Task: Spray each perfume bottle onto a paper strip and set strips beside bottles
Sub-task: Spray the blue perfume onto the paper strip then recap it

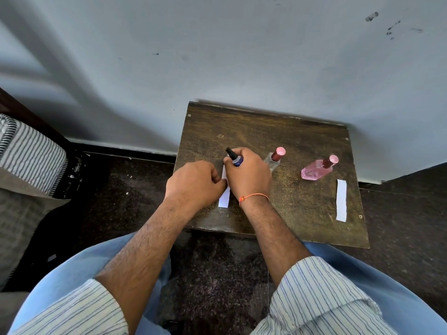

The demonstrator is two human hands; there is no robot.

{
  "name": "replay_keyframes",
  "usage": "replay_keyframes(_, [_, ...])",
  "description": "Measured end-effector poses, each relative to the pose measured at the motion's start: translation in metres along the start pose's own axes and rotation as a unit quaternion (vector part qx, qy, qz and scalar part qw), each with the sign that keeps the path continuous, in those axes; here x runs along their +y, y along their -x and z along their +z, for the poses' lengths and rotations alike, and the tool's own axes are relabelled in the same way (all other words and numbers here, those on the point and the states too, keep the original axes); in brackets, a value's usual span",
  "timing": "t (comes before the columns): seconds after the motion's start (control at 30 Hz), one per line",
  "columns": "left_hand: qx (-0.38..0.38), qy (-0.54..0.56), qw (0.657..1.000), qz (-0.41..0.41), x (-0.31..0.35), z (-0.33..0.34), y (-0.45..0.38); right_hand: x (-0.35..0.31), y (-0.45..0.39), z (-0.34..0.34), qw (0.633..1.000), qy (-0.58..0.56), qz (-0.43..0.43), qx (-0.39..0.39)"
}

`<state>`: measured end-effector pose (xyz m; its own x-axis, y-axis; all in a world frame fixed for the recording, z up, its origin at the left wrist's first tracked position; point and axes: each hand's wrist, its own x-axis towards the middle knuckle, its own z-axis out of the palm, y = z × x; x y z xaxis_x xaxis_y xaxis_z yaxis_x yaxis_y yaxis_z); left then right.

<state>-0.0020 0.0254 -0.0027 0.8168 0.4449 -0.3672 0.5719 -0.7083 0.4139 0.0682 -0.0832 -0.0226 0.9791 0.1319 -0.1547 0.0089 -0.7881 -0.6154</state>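
Observation:
My right hand (249, 175) grips a small dark blue perfume bottle (235, 160) with a black top, tilted to the left above the wooden table (302, 141). My left hand (196, 182) pinches a white paper strip (225, 197) right beside it; the hands cover the strip's middle. A clear bottle with a pink cap (275, 158) stands just right of my right hand. Further right stands a pink bottle (316, 169) with a pink cap. A second white strip (341, 200) lies flat in front of the pink bottle, near the table's right edge.
The small table stands against a grey wall (217, 56). A striped cushion (29, 153) sits at the far left over a dark speckled floor (121, 189). My knees in blue trousers are below the table's front edge.

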Motion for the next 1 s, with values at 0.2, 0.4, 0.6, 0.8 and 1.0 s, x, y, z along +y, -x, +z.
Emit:
replay_keyframes(0.2, [0.010, 0.011, 1.000, 0.014, -0.001, -0.008, 0.001, -0.004, 0.017, -0.012, 0.997, -0.067, -0.032, 0.019])
replay_keyframes(0.4, [0.024, 0.101, 0.982, 0.158, 0.006, -0.011, 0.005, 0.013, 0.043, -0.062, 0.980, -0.191, -0.046, 0.005])
replay_keyframes(0.6, [-0.067, 0.346, 0.876, 0.329, 0.024, -0.007, 0.017, 0.060, 0.059, -0.118, 0.966, -0.245, -0.034, -0.077])
replay_keyframes(0.8, [-0.122, 0.300, 0.857, 0.401, 0.038, 0.011, 0.015, 0.088, 0.063, -0.137, 0.944, -0.298, -0.033, -0.140])
replay_keyframes(1.0, [-0.164, 0.287, 0.856, 0.399, 0.045, 0.018, 0.015, 0.090, 0.054, -0.143, 0.906, -0.357, -0.003, -0.225])
